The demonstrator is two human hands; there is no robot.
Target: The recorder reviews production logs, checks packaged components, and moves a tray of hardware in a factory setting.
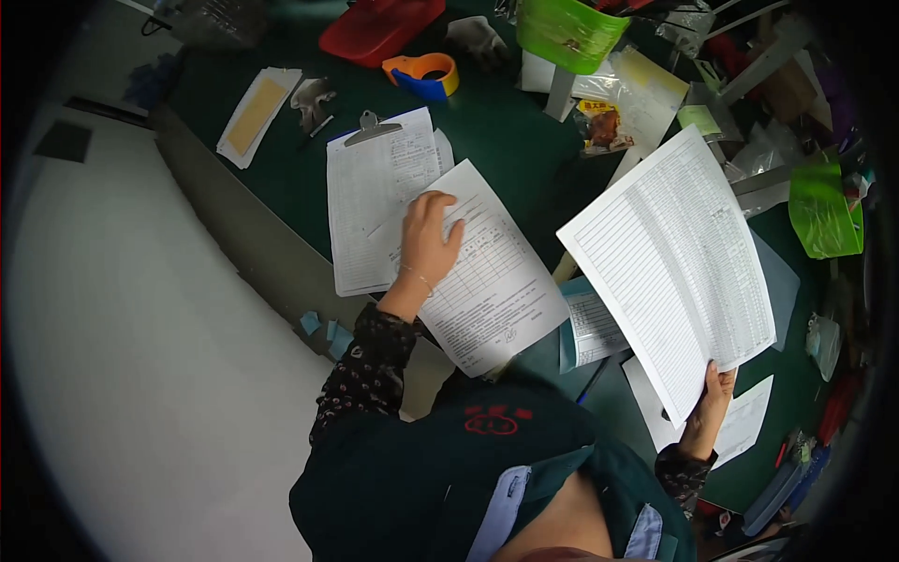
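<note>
My left hand (431, 239) rests on a white printed form (506, 290) with a table grid, its thumb apart from the slightly bent fingers. That form lies tilted and partly covers the papers on a clipboard (361, 211) with a metal clip. On the right, my right hand (717, 389) pinches the lower edge of a large sheet of lined, tabulated paper (655, 272), thumb on its face. The sheet is raised and bowed; whether it is one sheet or several I cannot tell. Beneath it, a blue-edged booklet or folder (590, 328) and other white papers (745, 420) show in part.
The green tabletop (281, 197) also carries an orange and blue tape dispenser (421, 77), a red tray-like object (379, 28), gloves (476, 39) and a paper stack (257, 114). Green bins (571, 37) and a metal frame (763, 183) stand right. A blue pen (592, 381) lies near my body.
</note>
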